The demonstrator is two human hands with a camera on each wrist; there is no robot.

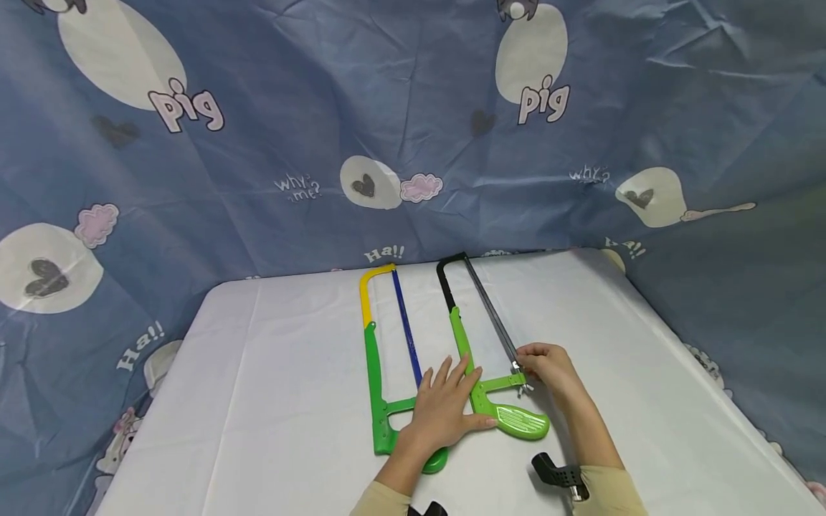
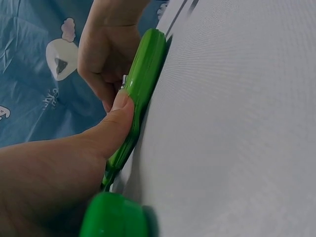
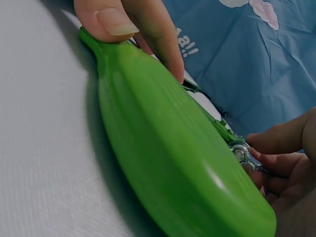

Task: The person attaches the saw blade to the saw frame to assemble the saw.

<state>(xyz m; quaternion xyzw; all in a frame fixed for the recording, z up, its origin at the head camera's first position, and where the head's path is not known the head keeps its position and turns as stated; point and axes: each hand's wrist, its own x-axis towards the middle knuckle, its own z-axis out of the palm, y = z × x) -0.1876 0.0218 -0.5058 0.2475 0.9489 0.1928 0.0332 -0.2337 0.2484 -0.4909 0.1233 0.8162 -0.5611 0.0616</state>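
A hacksaw with a light green handle and a black front bow lies on the white table. My left hand presses on its green frame with spread fingers; in the left wrist view the thumb lies along the handle. My right hand pinches the near end of the grey blade, just above the wing nut. In the right wrist view those fingers are beside the metal fitting. The blade end is partly hidden by the fingers.
Left of it lies a second hacksaw, with a darker green frame, yellow bow and blue blade; my left hand and forearm partly cover it. A blue printed cloth hangs behind the table.
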